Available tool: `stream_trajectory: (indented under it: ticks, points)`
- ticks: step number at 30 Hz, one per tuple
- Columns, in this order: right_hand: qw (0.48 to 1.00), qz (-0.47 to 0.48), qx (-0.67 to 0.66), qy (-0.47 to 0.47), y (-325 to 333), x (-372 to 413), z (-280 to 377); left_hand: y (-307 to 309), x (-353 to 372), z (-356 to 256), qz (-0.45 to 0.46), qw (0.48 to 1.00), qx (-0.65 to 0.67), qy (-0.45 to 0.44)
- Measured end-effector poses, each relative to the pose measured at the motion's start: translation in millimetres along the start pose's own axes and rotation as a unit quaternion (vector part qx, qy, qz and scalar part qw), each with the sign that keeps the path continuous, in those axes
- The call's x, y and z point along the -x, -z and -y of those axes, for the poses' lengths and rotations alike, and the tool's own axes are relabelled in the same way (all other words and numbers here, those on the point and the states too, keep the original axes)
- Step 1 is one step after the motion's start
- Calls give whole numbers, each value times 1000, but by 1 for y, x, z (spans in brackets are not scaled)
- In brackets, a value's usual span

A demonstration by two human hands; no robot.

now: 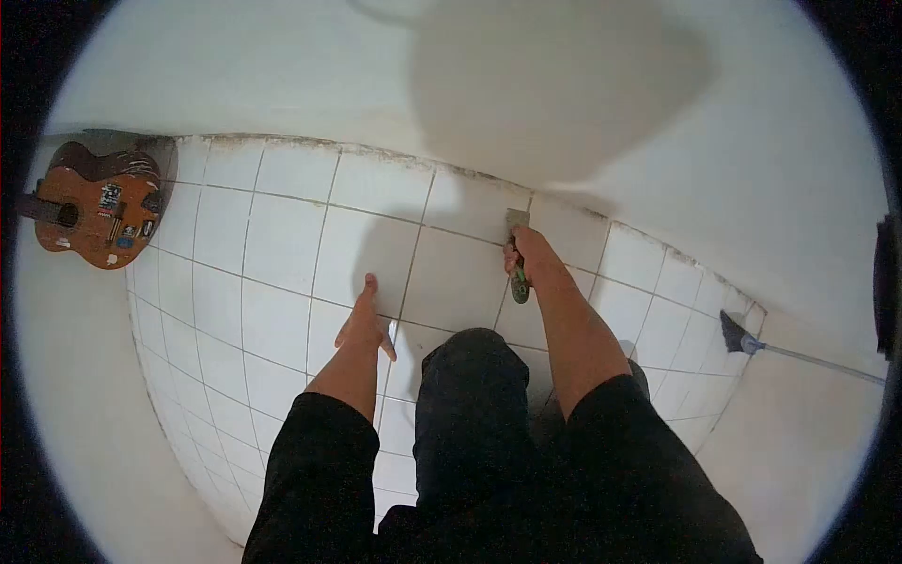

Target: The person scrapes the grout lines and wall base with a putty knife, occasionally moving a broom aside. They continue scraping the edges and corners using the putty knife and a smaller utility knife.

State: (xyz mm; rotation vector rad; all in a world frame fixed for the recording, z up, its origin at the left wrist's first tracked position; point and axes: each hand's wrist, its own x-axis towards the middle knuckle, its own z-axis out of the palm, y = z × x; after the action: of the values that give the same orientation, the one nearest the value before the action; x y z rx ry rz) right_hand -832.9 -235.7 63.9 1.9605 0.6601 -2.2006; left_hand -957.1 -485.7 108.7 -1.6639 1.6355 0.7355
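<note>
My right hand (526,258) is wrapped round the green and dark handle of a scraper (518,218), whose flat blade points toward the wall and lies over the white tiles. To the left, my left hand (365,324) is held over the tiled floor (366,254) with its fingers apart and nothing in it. Between my arms is my knee in dark trousers (473,385).
An orange-brown guitar (94,221) with stickers leans at the far left. A broom (738,334) with dark bristles and a long handle is at the right. Dirty, flaking edging runs along the base of the white wall (310,85).
</note>
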Motion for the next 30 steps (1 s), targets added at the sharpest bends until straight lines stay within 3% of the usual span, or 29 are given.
stream_trajectory:
  ticks: [3,4,5,8,9,11,12,14,15,16,18,20,22,23,24,26,27,29,30]
  points:
    - [1000,27,-7,4,-8,-9,28,11,-16,4,71,997,14,-40]
    - [998,53,-35,27,-8,-11,33,11,-33,7,107,993,-12,-42]
    - [994,68,25,76,-6,-9,31,9,-51,6,145,988,-39,-47]
    - [994,88,4,71,3,-18,17,-3,-82,0,264,955,-121,-60]
    - [993,87,6,74,3,-15,20,-3,-67,-1,268,954,-120,-60]
    - [999,19,30,32,3,-11,21,0,-28,-1,86,996,10,-19]
    - [999,14,29,33,6,-12,20,0,-39,-1,89,996,6,-17]
    - [997,47,42,45,22,-20,14,2,-71,-2,284,954,-80,-48]
    - [997,42,36,45,32,-18,10,-2,-29,3,149,988,17,-38]
    - [994,47,76,57,43,-14,3,-1,-33,6,150,988,8,-40]
    - [990,48,110,74,70,3,-10,6,-53,7,347,920,-128,-129]
    - [991,84,-73,71,97,28,-24,3,-48,12,338,922,-132,-136]
    - [990,79,-70,90,128,50,-29,5,-23,11,231,961,-141,-60]
    - [990,72,-60,108,142,56,-27,7,-7,16,225,959,-150,-84]
    - [988,77,-70,111,155,58,-24,14,-74,19,222,958,-155,-95]
    - [983,-31,27,177,181,58,-30,-23,-172,-12,420,869,-76,-249]
    - [975,-119,27,185,174,75,-24,-16,-60,21,402,817,-77,-407]
    - [972,-102,60,202,180,78,-20,-35,31,72,311,658,-136,-672]
    - [967,-84,97,220,181,79,-19,-46,69,96,418,650,-144,-619]
